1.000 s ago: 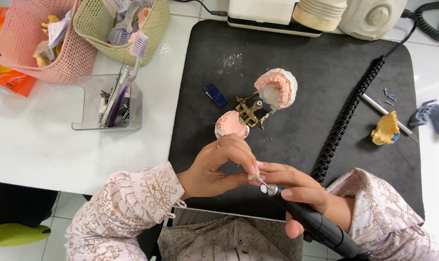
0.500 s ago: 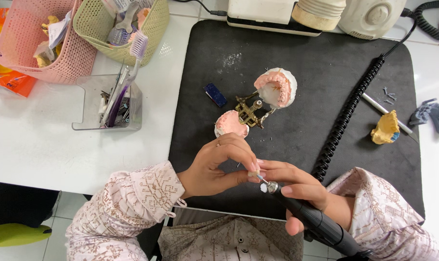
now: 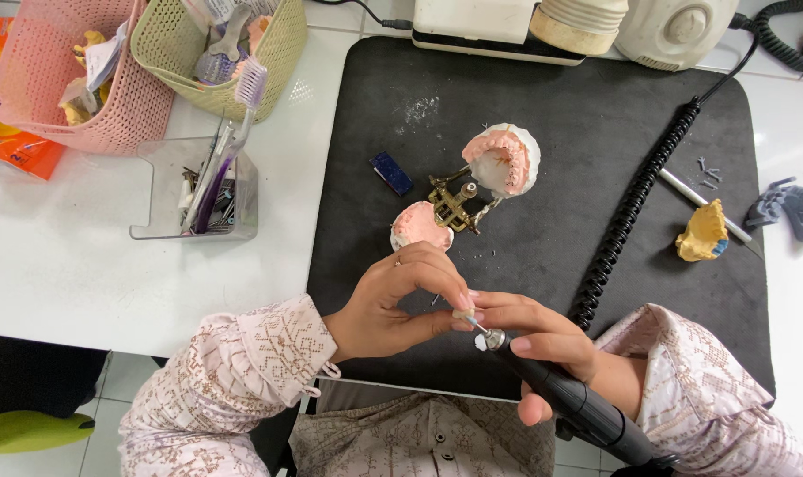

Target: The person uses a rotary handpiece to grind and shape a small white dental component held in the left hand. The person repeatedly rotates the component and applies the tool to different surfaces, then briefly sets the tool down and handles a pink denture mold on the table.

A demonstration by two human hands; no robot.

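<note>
Over the near edge of the black mat [image 3: 543, 106], a tiny pale piece [image 3: 462, 314] is pinched between thumb and curled fingertips of the left hand [image 3: 397, 305]. A black rotary handpiece [image 3: 578, 402] is gripped pen-style by the closed right hand [image 3: 543, 340], its tip touching the piece. Pink dental casts on a brass articulator [image 3: 459, 203] lie just beyond.

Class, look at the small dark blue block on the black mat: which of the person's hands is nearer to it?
Left. The left hand is below the blue block, slightly to the right in the picture. The right hand, holding the black rotary tool, is farther down and right.
</note>
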